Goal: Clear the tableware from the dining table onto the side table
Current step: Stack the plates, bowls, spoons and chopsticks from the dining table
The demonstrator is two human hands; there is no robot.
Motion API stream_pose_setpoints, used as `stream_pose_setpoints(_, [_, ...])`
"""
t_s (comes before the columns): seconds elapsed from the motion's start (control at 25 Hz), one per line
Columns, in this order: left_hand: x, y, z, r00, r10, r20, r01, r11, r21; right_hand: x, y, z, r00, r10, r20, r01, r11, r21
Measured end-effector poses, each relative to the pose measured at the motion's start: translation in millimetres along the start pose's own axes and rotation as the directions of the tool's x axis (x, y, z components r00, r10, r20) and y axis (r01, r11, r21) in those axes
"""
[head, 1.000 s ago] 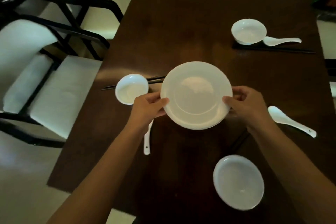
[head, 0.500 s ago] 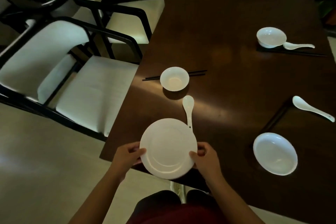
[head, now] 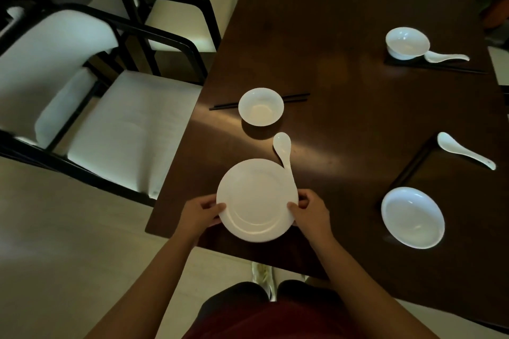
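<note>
Left frame: cream-cushioned black-framed chair [head: 115, 107]. Lower centre: left hand [head: 199, 215] and right hand [head: 309, 213], fingers clenched on opposite rims of the round white ceramic plate [head: 256, 201], now drawn from mid-counter to the near edge of the dark wooden counter [head: 344, 132], lifted clear for carrying. Remaining: small white bowl [head: 260, 106], white ceramic spoon [head: 283, 148], shallow white dish [head: 412, 217].

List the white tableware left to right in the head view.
held plate → small bowl → shallow dish → spoon, right side. Skipped: overlapping items.
</note>
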State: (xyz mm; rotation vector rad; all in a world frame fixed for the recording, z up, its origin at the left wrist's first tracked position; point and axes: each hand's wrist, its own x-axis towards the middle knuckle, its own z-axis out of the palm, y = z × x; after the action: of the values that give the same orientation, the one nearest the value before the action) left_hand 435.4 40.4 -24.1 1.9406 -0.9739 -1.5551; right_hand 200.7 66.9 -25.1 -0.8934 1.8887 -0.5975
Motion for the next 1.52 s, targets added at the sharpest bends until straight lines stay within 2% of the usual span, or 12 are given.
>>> stream_pose_setpoints(0.12, [3.7, 5.8, 4.5, 0.99, 0.143, 0.013, -0.142, 0.967, 0.21, 4.1, 0.6, -8.7, 1.0, -0.016, 0.02, 0.017, 1.0, -0.024])
stream_pose_setpoints(0.32, [1.8, 11.1, 6.7, 0.951, 0.308, 0.037, -0.275, 0.78, 0.563, 2.6, -0.8, -17.3, 0.997, 0.008, 0.071, -0.005, 0.999, -0.046])
stream_pose_setpoints(0.48, [-14.0, 22.0, 21.1, 0.869, 0.492, -0.058, -0.366, 0.716, 0.595, -14.3, -1.4, -49.7, 0.993, -0.107, -0.051, 0.098, 0.982, -0.161])
stream_pose_setpoints(0.64, [-43.6, 41.8, 85.1, 0.672, 0.651, 0.353, -0.694, 0.387, 0.607, -44.2, 30.8, -109.5, 0.871, -0.402, -0.283, 0.256, 0.862, -0.437])
stream_pose_setpoints(0.8, [-66.7, 65.9, 164.4, 0.41, 0.703, 0.581, -0.853, 0.07, 0.517, -51.3, 77.5, -171.6, 0.804, -0.415, -0.425, 0.141, 0.829, -0.542])
stream_pose_setpoints(0.88, [-75.8, 68.9, 203.0, 0.332, 0.634, 0.698, -0.879, -0.062, 0.474, -43.9, 95.4, -192.3, 0.835, -0.341, -0.432, 0.087, 0.857, -0.509])
stream_pose_setpoints(0.96, [-81.0, 65.5, 240.0, 0.318, 0.533, 0.784, -0.872, -0.16, 0.463, -31.3, 108.6, -207.4, 0.89, -0.228, -0.396, 0.041, 0.903, -0.427])
stream_pose_setpoints(1.04, [-84.4, 62.5, 266.8, 0.327, 0.486, 0.811, -0.861, -0.2, 0.467, -17.2, 116.8, -216.8, 0.933, -0.167, -0.319, 0.043, 0.931, -0.363])
stream_pose_setpoints(1.16, [-85.7, 58.1, 285.6, 0.263, 0.492, 0.83, -0.88, -0.23, 0.415, -0.9, 118.0, -228.0, 0.971, -0.123, -0.205, 0.069, 0.966, -0.249])
stream_pose_setpoints(1.32, [-83.8, 49.4, 292.5, 0.299, 0.537, 0.789, -0.861, -0.205, 0.465, 13.6, 114.4, -240.3, 0.977, -0.148, -0.151, 0.125, 0.98, -0.155])
stream_pose_setpoints(1.44, [-86.0, 48.6, 294.3, 0.329, 0.675, 0.661, -0.854, -0.085, 0.513, 27.5, 103.4, -250.7, 0.984, -0.154, -0.091, 0.145, 0.984, -0.103])
stream_pose_setpoints(1.52, [-89.5, 51.0, 290.1, 0.406, 0.767, 0.498, -0.831, 0.082, 0.55, 36.4, 87.9, -252.9, 0.988, -0.152, -0.035, 0.15, 0.987, -0.056])
